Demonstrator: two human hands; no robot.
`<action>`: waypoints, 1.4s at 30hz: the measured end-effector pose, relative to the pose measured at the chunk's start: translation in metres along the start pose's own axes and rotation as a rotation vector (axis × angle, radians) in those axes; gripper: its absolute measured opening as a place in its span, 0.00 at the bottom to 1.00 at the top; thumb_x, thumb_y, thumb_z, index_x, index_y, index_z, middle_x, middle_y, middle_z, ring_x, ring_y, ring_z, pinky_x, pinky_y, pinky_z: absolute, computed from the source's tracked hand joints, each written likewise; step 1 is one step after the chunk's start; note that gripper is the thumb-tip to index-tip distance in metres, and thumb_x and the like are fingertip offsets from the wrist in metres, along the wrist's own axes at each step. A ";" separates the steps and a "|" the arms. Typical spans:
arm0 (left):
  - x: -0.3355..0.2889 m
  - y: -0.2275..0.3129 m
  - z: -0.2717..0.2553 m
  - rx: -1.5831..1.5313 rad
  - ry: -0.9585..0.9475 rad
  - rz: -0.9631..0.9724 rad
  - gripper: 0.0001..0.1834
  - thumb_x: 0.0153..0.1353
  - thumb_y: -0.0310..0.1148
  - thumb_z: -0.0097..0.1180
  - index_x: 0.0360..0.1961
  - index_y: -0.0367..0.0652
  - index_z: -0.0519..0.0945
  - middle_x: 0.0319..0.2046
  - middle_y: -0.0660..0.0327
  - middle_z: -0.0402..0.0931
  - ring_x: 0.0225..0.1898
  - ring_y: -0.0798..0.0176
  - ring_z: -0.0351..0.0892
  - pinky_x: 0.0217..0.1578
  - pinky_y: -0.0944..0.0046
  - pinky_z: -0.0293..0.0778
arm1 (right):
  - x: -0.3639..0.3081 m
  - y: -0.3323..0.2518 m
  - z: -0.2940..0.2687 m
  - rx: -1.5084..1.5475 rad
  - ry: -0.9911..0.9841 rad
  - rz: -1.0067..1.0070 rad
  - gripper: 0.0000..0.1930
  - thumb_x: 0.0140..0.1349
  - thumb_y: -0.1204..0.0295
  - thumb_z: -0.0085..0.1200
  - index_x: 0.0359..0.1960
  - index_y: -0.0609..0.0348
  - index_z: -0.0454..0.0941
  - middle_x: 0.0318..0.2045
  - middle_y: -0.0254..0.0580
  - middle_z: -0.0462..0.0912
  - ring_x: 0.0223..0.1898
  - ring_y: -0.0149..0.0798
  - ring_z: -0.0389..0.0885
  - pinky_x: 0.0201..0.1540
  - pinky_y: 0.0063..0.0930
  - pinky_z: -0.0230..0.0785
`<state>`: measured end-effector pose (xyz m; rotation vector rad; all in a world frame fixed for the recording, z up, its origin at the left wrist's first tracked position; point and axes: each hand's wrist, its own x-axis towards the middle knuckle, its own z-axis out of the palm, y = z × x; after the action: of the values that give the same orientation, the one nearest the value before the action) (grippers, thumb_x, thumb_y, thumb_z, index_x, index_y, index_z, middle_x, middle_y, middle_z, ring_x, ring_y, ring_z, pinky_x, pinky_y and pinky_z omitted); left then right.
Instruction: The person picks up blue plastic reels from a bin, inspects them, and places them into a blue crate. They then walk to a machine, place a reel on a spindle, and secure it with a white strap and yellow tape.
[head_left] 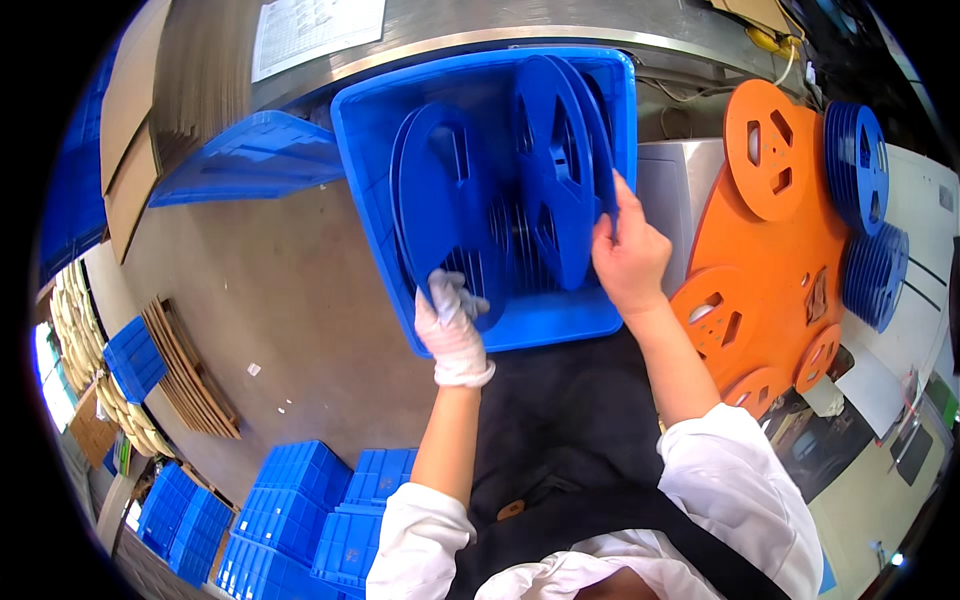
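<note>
While two blue reels stand on edge side by side in a blue tub [350, 115], each is held by one of the person's hands. The left hand [450, 330], in a whitish glove, has its grip closed on the near, lower edge of the left reel [430, 190]. The bare right hand [635, 258] has its grip closed on the outer rim of the right reel [572, 205], near the tub's right wall. Between and beneath these reels, the thin edges of further blue discs [520, 250] show in a row. Beyond the tub lies a metal table [480, 25] with a printed sheet [320, 30] on it. To the right, orange reels [770, 100] rest on a large orange disc [765, 250], beside stacked blue reels [865, 285]. Blue crates [275, 500] stand at the lower left, and cardboard sheets [190, 370] lean farther up.
</note>
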<state>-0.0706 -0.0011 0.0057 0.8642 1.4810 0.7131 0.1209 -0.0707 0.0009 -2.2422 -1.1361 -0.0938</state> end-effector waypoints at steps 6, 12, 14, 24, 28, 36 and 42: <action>0.021 -0.012 0.047 0.019 -0.078 -0.027 0.23 0.68 0.51 0.50 0.31 0.38 0.73 0.12 0.69 0.58 0.14 0.74 0.57 0.21 0.67 0.68 | -0.014 0.000 0.035 0.004 0.001 0.031 0.29 0.48 0.82 0.55 0.57 0.58 0.75 0.11 0.35 0.70 0.12 0.37 0.72 0.18 0.30 0.67; 0.033 -0.022 0.065 0.049 -0.097 -0.083 0.21 0.68 0.49 0.51 0.30 0.41 0.73 0.12 0.71 0.58 0.13 0.75 0.57 0.19 0.69 0.67 | -0.034 0.014 0.064 0.029 -0.028 0.057 0.28 0.50 0.81 0.55 0.58 0.59 0.74 0.11 0.35 0.70 0.12 0.37 0.72 0.18 0.30 0.67; 0.037 -0.027 0.068 0.075 -0.114 -0.105 0.19 0.68 0.48 0.51 0.33 0.41 0.73 0.13 0.71 0.59 0.13 0.76 0.56 0.19 0.69 0.68 | -0.040 0.019 0.073 0.043 -0.062 0.085 0.28 0.51 0.80 0.56 0.59 0.58 0.73 0.12 0.36 0.71 0.13 0.37 0.73 0.18 0.30 0.67; 0.091 -0.106 0.059 0.418 -0.384 -0.005 0.33 0.69 0.55 0.45 0.62 0.38 0.69 0.55 0.50 0.74 0.56 0.53 0.72 0.57 0.61 0.65 | -0.064 0.042 0.105 0.150 -0.449 0.342 0.25 0.64 0.68 0.54 0.63 0.51 0.66 0.29 0.47 0.82 0.29 0.48 0.83 0.31 0.41 0.73; 0.083 -0.140 0.003 0.674 -0.232 -0.087 0.31 0.68 0.55 0.42 0.61 0.42 0.71 0.55 0.47 0.75 0.58 0.48 0.73 0.58 0.58 0.66 | -0.104 0.067 0.104 0.243 -0.504 0.502 0.21 0.64 0.69 0.54 0.59 0.53 0.70 0.36 0.45 0.82 0.34 0.47 0.83 0.36 0.38 0.75; -0.006 -0.212 -0.111 0.856 -0.346 -0.172 0.23 0.68 0.40 0.48 0.56 0.33 0.74 0.52 0.43 0.76 0.56 0.46 0.75 0.57 0.58 0.68 | -0.171 0.047 0.172 0.228 -0.620 0.359 0.17 0.62 0.74 0.52 0.53 0.60 0.72 0.40 0.51 0.83 0.36 0.54 0.84 0.38 0.41 0.78; -0.092 -0.217 -0.129 1.052 -0.622 -0.045 0.16 0.62 0.33 0.54 0.49 0.40 0.77 0.45 0.48 0.78 0.49 0.43 0.76 0.52 0.52 0.72 | -0.156 0.039 0.225 -0.041 -0.857 0.494 0.33 0.56 0.82 0.49 0.65 0.72 0.56 0.38 0.63 0.81 0.34 0.59 0.83 0.38 0.45 0.78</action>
<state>-0.2221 -0.1877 -0.1153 1.6376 1.2282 -0.4477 0.0063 -0.0738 -0.2508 -2.5895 -0.9037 1.1380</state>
